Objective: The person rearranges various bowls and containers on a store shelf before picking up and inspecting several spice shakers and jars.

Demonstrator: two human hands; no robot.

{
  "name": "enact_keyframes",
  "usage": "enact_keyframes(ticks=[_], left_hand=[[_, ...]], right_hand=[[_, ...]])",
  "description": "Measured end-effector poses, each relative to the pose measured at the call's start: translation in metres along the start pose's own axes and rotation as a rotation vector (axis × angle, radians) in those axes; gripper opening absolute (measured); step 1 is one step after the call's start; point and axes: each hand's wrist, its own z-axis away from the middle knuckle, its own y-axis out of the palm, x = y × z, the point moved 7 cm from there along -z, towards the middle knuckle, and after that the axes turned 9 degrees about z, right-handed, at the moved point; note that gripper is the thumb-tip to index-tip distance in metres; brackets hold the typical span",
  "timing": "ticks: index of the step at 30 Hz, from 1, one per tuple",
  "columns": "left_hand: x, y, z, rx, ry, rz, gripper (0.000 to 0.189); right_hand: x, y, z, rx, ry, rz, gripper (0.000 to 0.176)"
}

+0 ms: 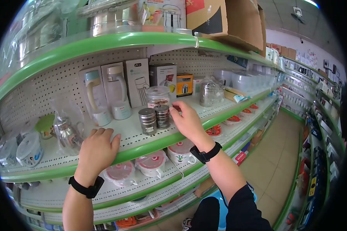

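Metal tins (148,122) upright, long axes vertical; right hand (188,119) half-curled beside, hold unclear; left hand (98,149) loosely open.

Cardboard box (241,23) cut off above, canister label (149,129) unreadably small

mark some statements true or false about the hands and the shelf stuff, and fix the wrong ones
1. Two small metal-lidded canisters stand in front of the glass jar. True.
2. The left hand is gripping the green bowl. False: the left hand is palm down near the shelf's green front edge, apart from the bowl.
3. Both wrists wear black bands. True.
4. The two handled bottles stand right of the jar. False: the handled bottles are left of it.
5. Red-lidded mugs sit one shelf below. True.
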Motion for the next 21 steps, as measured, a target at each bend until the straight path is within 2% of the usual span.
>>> enact_keyframes(ticks=[5,9,11,14,17,21], left_hand=[[0.0,0.0,-0.001,0.02,-0.016,0.008,0.034],[0.0,-0.001,-0.002,0.088,-0.123,0.05,0.036],[-0.001,-0.003,-0.002,0.093,-0.123,0.051,0.037],[-0.002,-0.003,-0.002,0.106,-0.132,0.055,0.037],[-0.001,-0.003,-0.003,0.113,-0.132,0.066,0.038],[0.003,0.0,-0.002,0.109,-0.131,0.077,0.039]], right_hand=[[-0.002,-0.003,-0.025,-0.029,0.02,-0.053,0.045],[0.017,0.005,-0.056,0.071,-0.029,-0.005,0.068],[0.024,0.015,-0.068,0.185,-0.027,-0.01,0.082],[0.024,0.025,-0.086,0.237,-0.009,0.1,0.094],[0.023,0.033,-0.094,0.336,-0.006,0.18,0.096],[0.027,0.031,-0.097,0.373,-0.028,0.251,0.091]])
